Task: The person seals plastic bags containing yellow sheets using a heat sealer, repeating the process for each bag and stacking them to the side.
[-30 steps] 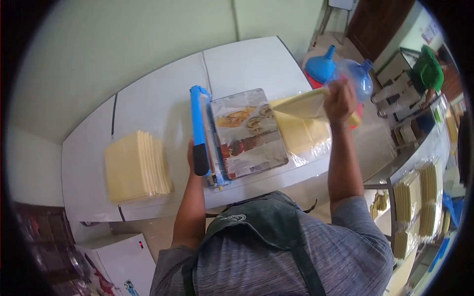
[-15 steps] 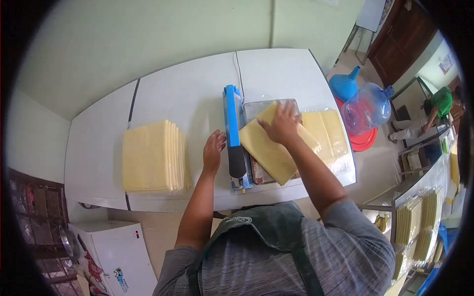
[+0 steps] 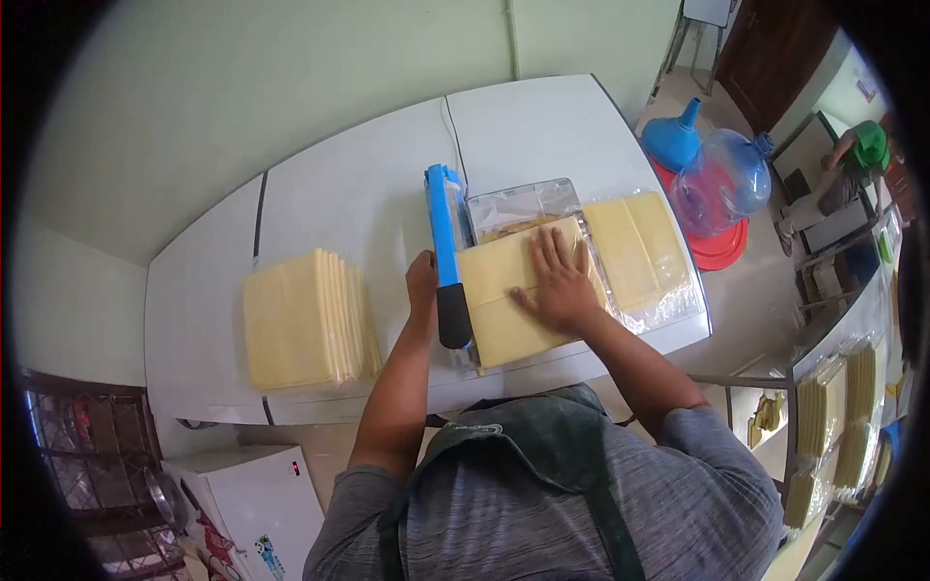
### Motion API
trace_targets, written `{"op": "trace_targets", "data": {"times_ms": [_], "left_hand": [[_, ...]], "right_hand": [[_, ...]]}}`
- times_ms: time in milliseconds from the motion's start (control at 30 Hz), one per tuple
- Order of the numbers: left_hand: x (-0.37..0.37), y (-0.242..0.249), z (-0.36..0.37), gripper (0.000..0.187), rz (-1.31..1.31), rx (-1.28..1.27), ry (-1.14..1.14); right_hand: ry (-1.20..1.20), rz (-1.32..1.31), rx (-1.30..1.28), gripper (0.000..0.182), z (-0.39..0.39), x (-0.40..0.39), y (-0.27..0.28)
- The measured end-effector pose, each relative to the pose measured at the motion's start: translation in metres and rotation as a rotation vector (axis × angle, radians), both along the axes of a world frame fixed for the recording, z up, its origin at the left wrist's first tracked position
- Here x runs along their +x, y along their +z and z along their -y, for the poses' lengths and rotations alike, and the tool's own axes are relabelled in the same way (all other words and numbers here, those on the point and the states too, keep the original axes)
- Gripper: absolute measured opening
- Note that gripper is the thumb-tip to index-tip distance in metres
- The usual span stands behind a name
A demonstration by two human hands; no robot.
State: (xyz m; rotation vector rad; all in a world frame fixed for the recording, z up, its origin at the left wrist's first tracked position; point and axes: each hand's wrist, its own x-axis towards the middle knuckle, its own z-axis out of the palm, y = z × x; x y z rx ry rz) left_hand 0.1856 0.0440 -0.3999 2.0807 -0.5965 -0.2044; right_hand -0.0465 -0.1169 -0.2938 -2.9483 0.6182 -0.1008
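Observation:
My right hand (image 3: 560, 290) lies flat with fingers spread on a pale yellow folded packet (image 3: 502, 327). The packet's left edge lies against a blue impulse bag sealer (image 3: 444, 228) with a black handle end. Just left of the sealer is my left hand (image 3: 421, 283), its fingers mostly hidden behind the sealer's arm. Under and behind the packet is a clear-sided tray (image 3: 523, 198) with brownish marks inside. To the right, another yellow packet (image 3: 630, 247) rests in clear plastic.
On the left of the white table (image 3: 354, 155) stands a row of yellow packets (image 3: 286, 320). Beyond its right edge are a blue funnel (image 3: 673, 143), a large clear bottle (image 3: 719, 184) and a red lid (image 3: 722, 250). A co-worker in a green top (image 3: 869, 145) bends at the far right.
The yellow packet has turned from slanted to nearly square beside the sealer. My right hand has moved down flat onto it. My left hand has gone partly behind the sealer's arm.

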Motion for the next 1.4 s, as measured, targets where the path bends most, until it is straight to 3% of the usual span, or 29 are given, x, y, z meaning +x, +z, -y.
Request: {"op": "trace_targets", "data": {"times_ms": [67, 167, 600, 667, 733, 767, 833, 867, 900, 933, 1067, 1267, 1400], "left_hand": [[0.016, -0.020, 0.005, 0.035, 0.356, 0.077, -0.045], [0.003, 0.044, 0.028, 0.042, 0.199, 0.179, 0.090], [0.026, 0.046, 0.041, 0.057, 0.276, 0.203, 0.117], [0.040, 0.051, 0.034, 0.053, 0.148, 0.153, 0.128], [0.058, 0.082, 0.024, 0.048, 0.240, -0.010, 0.350], [0.042, 0.121, 0.029, 0.048, 0.241, -0.019, 0.357], [-0.074, 0.168, 0.024, 0.035, 0.351, -0.308, 0.147], [-0.088, 0.207, 0.022, 0.035, 0.399, -0.446, 0.043], [-0.093, 0.099, 0.029, 0.042, 0.673, -0.280, -0.464], [-0.114, 0.091, 0.041, 0.042, 0.665, -0.282, -0.440], [-0.177, 0.088, 0.098, 0.073, 0.348, 0.272, -0.325], [-0.099, 0.082, 0.068, 0.077, 0.427, 0.234, -0.164], [-0.087, 0.068, 0.048, 0.075, 0.444, 0.138, -0.134]], "right_hand": [[-0.027, 0.005, 0.003, 0.091, 0.015, 0.001, -0.007], [-0.093, 0.066, -0.079, 0.089, 0.030, 0.014, -0.002], [-0.189, 0.043, -0.021, 0.087, 0.049, 0.032, 0.008], [-0.256, -0.039, -0.025, 0.086, 0.048, 0.031, 0.010], [-0.209, 0.017, 0.003, 0.087, 0.041, 0.016, 0.026], [-0.165, 0.059, 0.043, 0.087, 0.040, 0.010, 0.030], [-0.150, 0.056, 0.033, 0.087, 0.043, 0.006, 0.017], [-0.139, 0.053, 0.028, 0.087, 0.041, 0.004, 0.008], [-0.141, -0.011, 0.016, 0.089, 0.042, 0.005, -0.001], [-0.120, -0.023, 0.008, 0.089, 0.039, 0.006, 0.000], [-0.119, -0.075, -0.045, 0.093, 0.043, 0.010, -0.008], [-0.177, -0.071, -0.003, 0.098, 0.034, 0.017, 0.004], [-0.174, -0.098, -0.021, 0.100, 0.032, 0.017, 0.001]]}}
